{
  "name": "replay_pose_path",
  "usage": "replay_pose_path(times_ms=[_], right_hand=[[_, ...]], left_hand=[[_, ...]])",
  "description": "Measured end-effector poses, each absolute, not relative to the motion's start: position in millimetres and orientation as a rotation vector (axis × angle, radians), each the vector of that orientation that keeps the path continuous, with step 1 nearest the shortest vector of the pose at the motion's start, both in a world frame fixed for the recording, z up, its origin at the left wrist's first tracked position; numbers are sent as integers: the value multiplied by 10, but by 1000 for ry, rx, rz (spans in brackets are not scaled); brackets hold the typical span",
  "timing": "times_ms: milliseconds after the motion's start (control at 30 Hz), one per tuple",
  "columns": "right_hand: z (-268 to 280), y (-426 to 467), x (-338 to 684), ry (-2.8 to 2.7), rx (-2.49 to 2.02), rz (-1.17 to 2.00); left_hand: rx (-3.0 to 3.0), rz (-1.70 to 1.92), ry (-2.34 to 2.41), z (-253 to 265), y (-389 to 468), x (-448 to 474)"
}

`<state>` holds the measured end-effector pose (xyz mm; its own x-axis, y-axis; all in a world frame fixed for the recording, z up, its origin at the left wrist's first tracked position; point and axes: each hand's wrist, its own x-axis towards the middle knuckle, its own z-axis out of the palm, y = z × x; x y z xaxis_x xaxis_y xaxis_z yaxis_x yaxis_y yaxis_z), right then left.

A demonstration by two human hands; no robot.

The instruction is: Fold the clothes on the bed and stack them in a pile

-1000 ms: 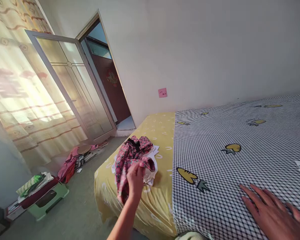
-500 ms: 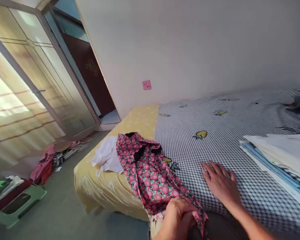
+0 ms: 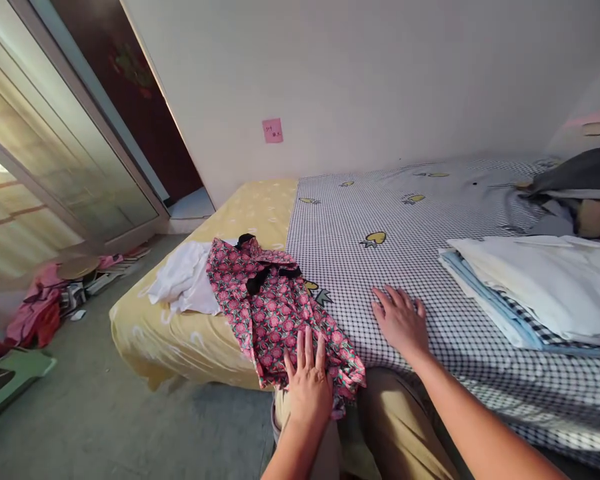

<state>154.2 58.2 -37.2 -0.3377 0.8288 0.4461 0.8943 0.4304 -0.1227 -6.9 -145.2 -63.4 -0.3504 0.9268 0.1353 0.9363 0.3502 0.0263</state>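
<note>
A pink floral garment (image 3: 280, 313) with black trim lies spread across the bed's near edge, its lower end hanging toward my knees. Flat on its lower part rests my left hand (image 3: 310, 387), fingers stretched out. My right hand (image 3: 403, 320) lies on the checked bedsheet (image 3: 350, 267) to the right of the garment, fingers spread and holding nothing. A crumpled white cloth (image 3: 185, 280) sits against the garment's left side, partly covered by it.
A stack of folded clothes (image 3: 540, 287) lies on the bed at right, with a dark heap of cloth (image 3: 580, 180) behind it. At left, a green stool (image 3: 25, 373) and a pink bag (image 3: 37, 300) stand on the floor. A pink note (image 3: 273, 131) is on the wall.
My left hand has let go of the bunched lower end of the garment and now lies flat on it. My right hand stays on the sheet. The view has turned right and downward.
</note>
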Motion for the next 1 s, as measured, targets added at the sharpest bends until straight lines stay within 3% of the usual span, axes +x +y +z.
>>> replay_pose_path(times_ms=[1000], right_hand=[[-390,584,1582,-2240,-1440,-191]], left_hand=[[-1616,-253,-2351,-761,-1369,63]])
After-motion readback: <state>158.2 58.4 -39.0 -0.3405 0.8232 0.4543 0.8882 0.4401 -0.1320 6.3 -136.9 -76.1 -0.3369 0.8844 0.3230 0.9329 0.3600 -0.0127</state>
